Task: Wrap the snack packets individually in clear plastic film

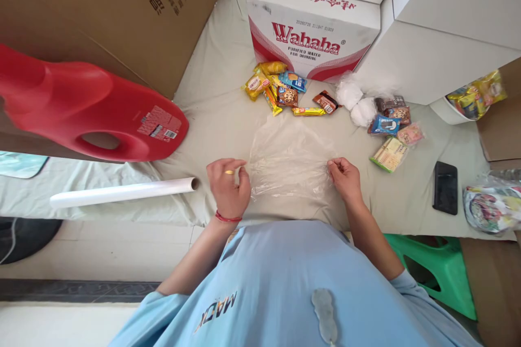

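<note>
A sheet of thin clear plastic film lies creased on the cloth before me, with folds running from side to side. My left hand, wearing a ring and a red cord bracelet, has its thumb and forefinger drawn together at the film's left edge. At the opposite edge, my right hand pinches the film between thumb and fingertips. Beyond the film is a loose pile of wrapped snacks. Further right, more packets lie beside white balls in clear plastic.
A roll of film lies left, below a large red jug and a brown carton. A Wahaha water box stands behind. Rightward are a white snack tub, a phone and a green stool.
</note>
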Available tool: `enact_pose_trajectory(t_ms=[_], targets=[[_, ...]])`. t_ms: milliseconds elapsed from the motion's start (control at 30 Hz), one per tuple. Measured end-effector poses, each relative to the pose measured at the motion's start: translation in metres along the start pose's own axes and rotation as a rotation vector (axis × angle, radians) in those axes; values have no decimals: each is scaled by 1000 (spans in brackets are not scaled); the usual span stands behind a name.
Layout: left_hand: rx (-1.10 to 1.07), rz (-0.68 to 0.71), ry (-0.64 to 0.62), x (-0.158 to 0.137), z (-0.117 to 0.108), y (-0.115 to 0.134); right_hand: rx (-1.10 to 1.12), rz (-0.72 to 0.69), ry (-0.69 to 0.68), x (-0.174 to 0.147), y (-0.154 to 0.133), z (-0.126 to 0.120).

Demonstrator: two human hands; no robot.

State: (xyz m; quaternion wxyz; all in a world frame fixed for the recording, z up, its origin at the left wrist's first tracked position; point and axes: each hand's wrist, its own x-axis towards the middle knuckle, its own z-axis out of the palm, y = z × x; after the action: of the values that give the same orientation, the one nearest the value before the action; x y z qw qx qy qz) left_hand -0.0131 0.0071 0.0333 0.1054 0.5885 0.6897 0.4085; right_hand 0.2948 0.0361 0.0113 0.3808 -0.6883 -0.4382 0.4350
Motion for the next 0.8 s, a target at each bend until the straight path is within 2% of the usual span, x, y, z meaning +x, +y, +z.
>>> enact_pose_trajectory(t_ms=[100, 200, 267, 433, 567, 667, 733, 800], targets=[[66, 264, -291, 13, 8, 8, -9, -16, 6, 1, -3, -1], [190, 299, -524, 16, 30, 6, -60, -24, 24, 3, 0, -10], [292, 274, -615, 11, 42, 0, -147, -30, 46, 4, 7, -21], [392, 315, -629, -2, 47, -15, -404, -43, 116, 6, 28, -58], [412, 348, -658, -4, 44, -15, -501, -124, 135, 32, 12, -69], [420, 339, -670, -3, 46, -13, -664, -288, 102, 72, -26, -54], [425, 337, -671, -2, 47, -13, -786, -390, 68, 105, -55, -35], [429, 342, -671, -3, 47, -13, -891, -424, 66, 139, -81, -12]])
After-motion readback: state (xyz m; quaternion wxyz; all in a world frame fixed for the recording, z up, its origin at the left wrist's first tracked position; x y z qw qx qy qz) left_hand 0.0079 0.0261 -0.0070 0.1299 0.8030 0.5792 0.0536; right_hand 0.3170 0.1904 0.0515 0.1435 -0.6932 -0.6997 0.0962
